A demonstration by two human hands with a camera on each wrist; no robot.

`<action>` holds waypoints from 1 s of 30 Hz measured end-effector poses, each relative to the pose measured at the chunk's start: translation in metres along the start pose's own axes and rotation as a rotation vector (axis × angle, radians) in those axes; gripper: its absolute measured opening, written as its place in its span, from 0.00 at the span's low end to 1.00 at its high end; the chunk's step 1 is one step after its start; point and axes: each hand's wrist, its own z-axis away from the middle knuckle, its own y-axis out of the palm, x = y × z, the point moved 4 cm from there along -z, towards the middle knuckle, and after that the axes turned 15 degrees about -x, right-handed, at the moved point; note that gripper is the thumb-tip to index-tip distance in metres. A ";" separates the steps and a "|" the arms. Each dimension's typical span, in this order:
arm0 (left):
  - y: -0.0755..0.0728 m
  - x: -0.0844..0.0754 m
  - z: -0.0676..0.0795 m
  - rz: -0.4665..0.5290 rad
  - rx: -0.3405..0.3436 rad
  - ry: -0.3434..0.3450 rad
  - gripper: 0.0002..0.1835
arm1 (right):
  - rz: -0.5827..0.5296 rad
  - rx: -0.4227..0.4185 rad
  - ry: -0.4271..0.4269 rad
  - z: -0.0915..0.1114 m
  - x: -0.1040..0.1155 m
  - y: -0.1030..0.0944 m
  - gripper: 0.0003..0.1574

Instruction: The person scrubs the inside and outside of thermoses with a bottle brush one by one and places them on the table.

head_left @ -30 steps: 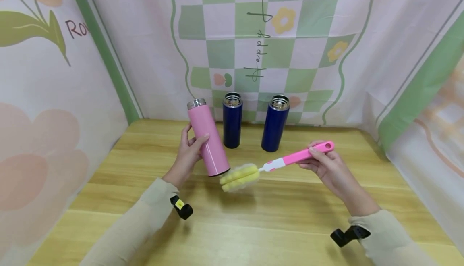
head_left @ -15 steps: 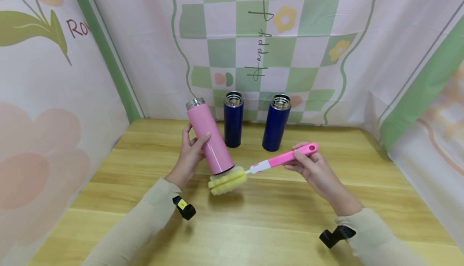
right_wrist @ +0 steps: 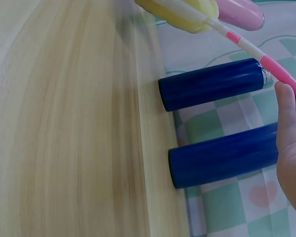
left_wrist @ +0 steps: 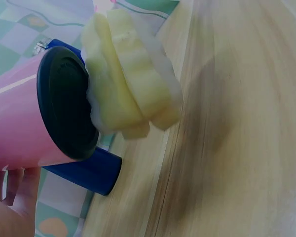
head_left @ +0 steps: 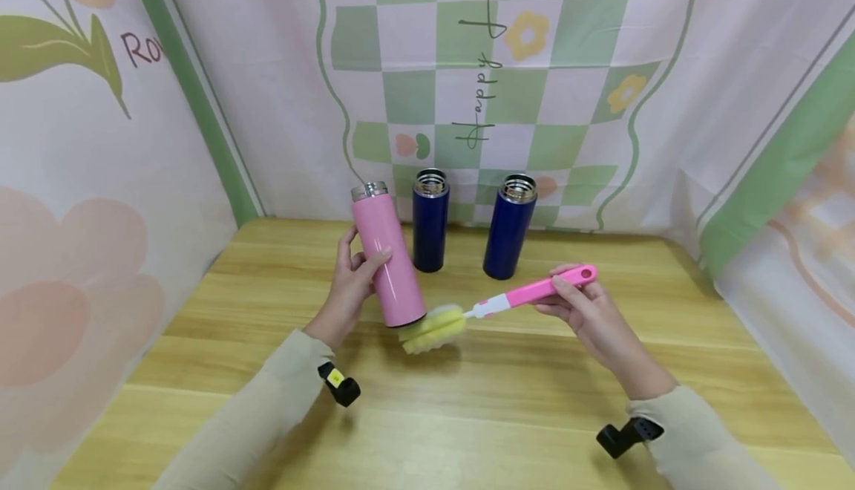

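Observation:
My left hand (head_left: 350,282) grips a pink thermos bottle (head_left: 390,260) round its side, tilted, with its open steel neck up and its base raised above the table. In the left wrist view its dark base (left_wrist: 66,103) faces the camera. My right hand (head_left: 588,312) holds the pink handle (head_left: 534,291) of a bottle brush, thumb on top. The brush's yellow sponge head (head_left: 434,330) is right at the bottle's base; in the left wrist view the sponge (left_wrist: 130,74) overlaps the base's edge.
Two dark blue thermos bottles without lids, one on the left (head_left: 430,223) and one on the right (head_left: 510,230), stand at the back of the wooden table (head_left: 467,416). Behind them hangs a checked, flowered curtain (head_left: 461,52).
The brush moved left under the bottle's base, then slightly back right with my right hand. The pink bottle shifted and now stands a little less tilted. The blue bottles stayed put.

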 end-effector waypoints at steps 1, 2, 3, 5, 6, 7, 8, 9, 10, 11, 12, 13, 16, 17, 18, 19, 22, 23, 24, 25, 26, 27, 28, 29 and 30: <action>0.000 0.000 0.000 -0.006 0.001 0.001 0.44 | -0.003 0.003 -0.004 0.001 0.001 -0.001 0.11; 0.000 0.000 0.000 -0.009 0.003 0.002 0.44 | -0.010 0.007 -0.010 0.001 0.003 -0.002 0.12; 0.000 -0.001 0.000 -0.011 0.001 0.001 0.44 | -0.016 0.012 -0.016 0.002 0.005 -0.003 0.12; 0.001 0.000 0.000 -0.014 0.001 -0.001 0.44 | -0.029 0.022 -0.029 0.003 0.008 -0.004 0.13; 0.001 0.000 0.000 -0.012 0.003 -0.002 0.44 | -0.035 0.028 -0.036 0.003 0.009 -0.005 0.14; 0.001 0.000 0.000 -0.012 0.004 -0.001 0.44 | -0.041 0.035 -0.041 0.004 0.011 -0.005 0.14; 0.001 0.000 0.001 -0.011 0.005 0.000 0.44 | -0.048 0.043 -0.045 0.004 0.012 -0.006 0.14; 0.001 -0.001 0.001 -0.012 0.004 0.001 0.44 | -0.052 0.052 -0.047 0.005 0.013 -0.006 0.15; 0.002 -0.001 0.001 -0.013 0.003 0.003 0.44 | -0.055 0.059 -0.049 0.005 0.014 -0.006 0.15; 0.002 -0.001 0.001 -0.013 0.003 0.006 0.44 | -0.059 0.067 -0.052 0.005 0.015 -0.005 0.16; 0.002 -0.001 0.001 -0.013 0.001 0.007 0.44 | -0.061 0.073 -0.055 0.005 0.016 -0.005 0.16; 0.002 -0.001 0.001 -0.013 -0.001 0.010 0.44 | -0.064 0.077 -0.059 0.006 0.017 -0.005 0.16; 0.002 -0.001 0.001 -0.006 -0.005 0.017 0.44 | -0.070 0.081 -0.075 0.007 0.019 -0.003 0.16; 0.002 -0.001 0.001 -0.004 -0.008 0.019 0.44 | -0.073 0.082 -0.079 0.007 0.020 -0.003 0.16; 0.002 -0.001 0.001 -0.003 -0.011 0.018 0.44 | -0.076 0.082 -0.083 0.007 0.020 -0.002 0.16; 0.002 -0.001 0.001 -0.004 -0.014 0.019 0.44 | -0.079 0.083 -0.088 0.008 0.021 -0.002 0.16; 0.002 -0.001 0.001 -0.003 -0.020 0.021 0.45 | -0.088 0.086 -0.104 0.009 0.022 0.001 0.17; 0.002 -0.001 0.001 0.002 -0.021 0.022 0.45 | -0.090 0.086 -0.110 0.009 0.022 0.002 0.17; 0.002 -0.001 0.001 0.008 -0.022 0.024 0.45 | -0.090 0.086 -0.118 0.009 0.022 0.003 0.17; 0.002 -0.001 0.001 0.014 -0.023 0.026 0.45 | -0.091 0.087 -0.126 0.009 0.023 0.004 0.16; 0.002 -0.001 0.001 0.022 -0.023 0.029 0.45 | -0.092 0.089 -0.134 0.010 0.023 0.006 0.16; 0.003 -0.002 0.002 0.030 -0.021 0.031 0.45 | -0.092 0.090 -0.142 0.010 0.023 0.007 0.16; 0.003 -0.002 0.002 0.039 -0.023 0.031 0.45 | -0.094 0.091 -0.149 0.010 0.023 0.008 0.16; 0.003 -0.002 0.002 0.046 -0.024 0.032 0.45 | -0.098 0.094 -0.153 0.010 0.023 0.009 0.16; 0.003 -0.002 0.003 0.052 -0.025 0.031 0.45 | -0.103 0.097 -0.158 0.010 0.023 0.010 0.16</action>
